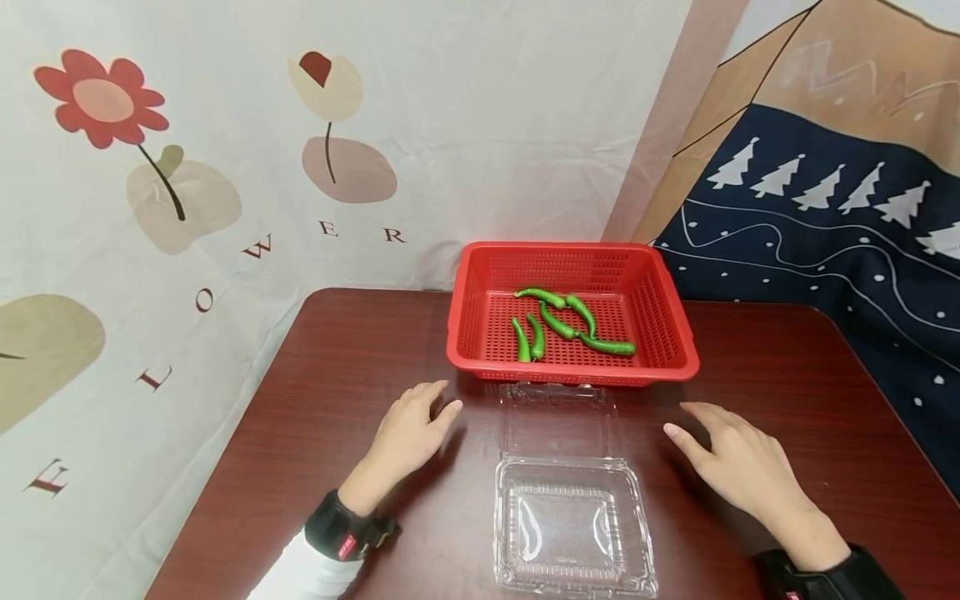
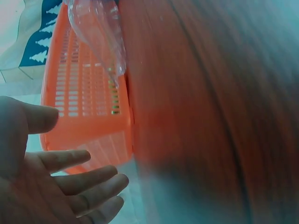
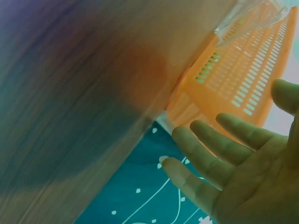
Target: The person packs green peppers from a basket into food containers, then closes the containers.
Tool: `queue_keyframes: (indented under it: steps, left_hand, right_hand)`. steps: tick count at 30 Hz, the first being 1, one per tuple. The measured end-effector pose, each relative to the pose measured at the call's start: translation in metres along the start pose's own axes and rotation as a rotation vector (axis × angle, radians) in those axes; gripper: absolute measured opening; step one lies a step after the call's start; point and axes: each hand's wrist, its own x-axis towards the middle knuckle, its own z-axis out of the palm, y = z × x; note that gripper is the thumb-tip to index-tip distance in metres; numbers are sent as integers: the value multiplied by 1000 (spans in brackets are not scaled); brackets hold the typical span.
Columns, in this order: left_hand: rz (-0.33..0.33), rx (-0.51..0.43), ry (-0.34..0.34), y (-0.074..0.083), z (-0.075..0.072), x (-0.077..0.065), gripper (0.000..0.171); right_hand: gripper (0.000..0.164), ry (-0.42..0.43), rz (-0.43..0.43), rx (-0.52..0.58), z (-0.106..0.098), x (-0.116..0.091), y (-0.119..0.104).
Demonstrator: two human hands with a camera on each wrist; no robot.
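Note:
Both hands are held over the table with nothing in them. My left hand (image 1: pixel 411 433) is left of a clear plastic clamshell box (image 1: pixel 573 525), fingers relaxed and spread, thumb toward the box. On the other side of the box, my right hand (image 1: pixel 738 458) has its fingers loosely extended. The box lies with its lid (image 1: pixel 558 423) folded back toward a red plastic basket (image 1: pixel 573 375). Inside the basket lie several green chili peppers (image 1: pixel 557 321). In the left wrist view the palm and fingers (image 2: pixel 88 182) show bare; the right wrist view shows the bare right palm (image 3: pixel 261 186) too.
A dark reddish-brown table (image 1: pixel 322 367) carries everything. Behind it hangs a pale cloth (image 1: pixel 480 125) with flower prints and letters, and at the right a navy patterned cloth (image 1: pixel 817 225). The basket stands near the table's back edge.

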Motion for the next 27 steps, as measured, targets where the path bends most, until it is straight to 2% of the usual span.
queue_keyframes:
  steps: [8,16,21,27]
  left_hand:
    - [44,-91,2,10,13,0,47]
    - [67,-143,-17,19,21,-1,32]
    - [38,-219,-96,25,24,0,20]
    - [-1,-275,-214,33,25,-1,20]
  right_hand:
    - [50,18,-33,47,4,3,-17]
    - [41,30,-74,96,9,7,-30]
    - [30,15,-75,115,11,10,-36]
    - [17,-38,-80,131,13,16,-42]
